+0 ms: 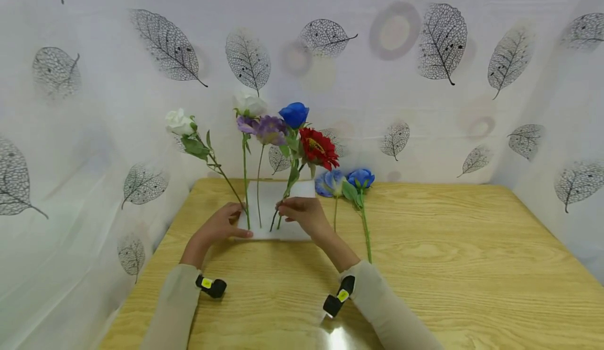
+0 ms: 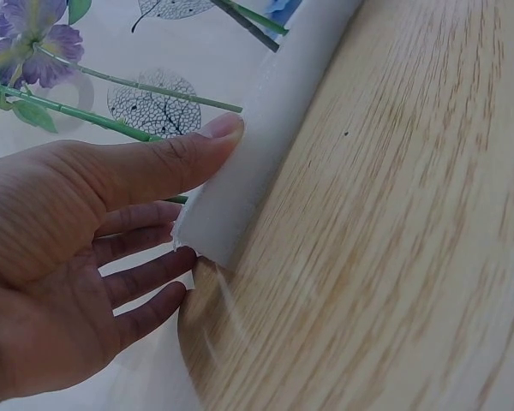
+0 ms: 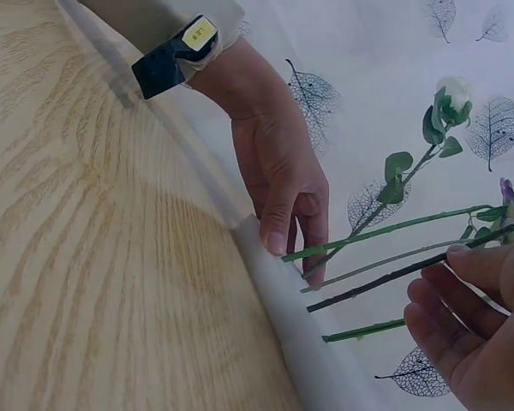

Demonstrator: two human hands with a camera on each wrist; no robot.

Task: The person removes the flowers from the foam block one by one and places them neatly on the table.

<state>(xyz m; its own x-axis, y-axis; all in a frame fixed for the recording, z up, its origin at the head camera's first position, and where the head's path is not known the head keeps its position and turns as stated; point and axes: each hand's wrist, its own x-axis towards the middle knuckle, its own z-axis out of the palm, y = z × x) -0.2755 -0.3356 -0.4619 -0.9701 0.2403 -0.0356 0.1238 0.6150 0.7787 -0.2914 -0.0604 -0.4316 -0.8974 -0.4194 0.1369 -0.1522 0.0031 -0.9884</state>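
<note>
A white foam block (image 1: pixel 298 233) stands on the table with several artificial flowers upright in it. My left hand (image 1: pixel 219 228) grips its left end, thumb on the upper face and fingers at the end. My right hand (image 1: pixel 305 216) pinches a dark stem (image 3: pixel 377 278) between thumb and fingertips; it seems to lead up to the red flower (image 1: pixel 320 148). The stem's lower tip meets the foam. Around it stand a blue rose (image 1: pixel 294 115), a purple flower (image 1: pixel 271 130) and a white rose (image 1: pixel 250 105). Another white rose (image 1: pixel 179 123) leans left, above my left hand.
A light blue flower (image 1: pixel 330 182) and a blue rose (image 1: pixel 360 177) lie on the wooden table (image 1: pixel 448 261), right of the block. A leaf-printed white curtain (image 1: pixel 349 77) hangs behind and along the sides. Each wrist wears a small black camera.
</note>
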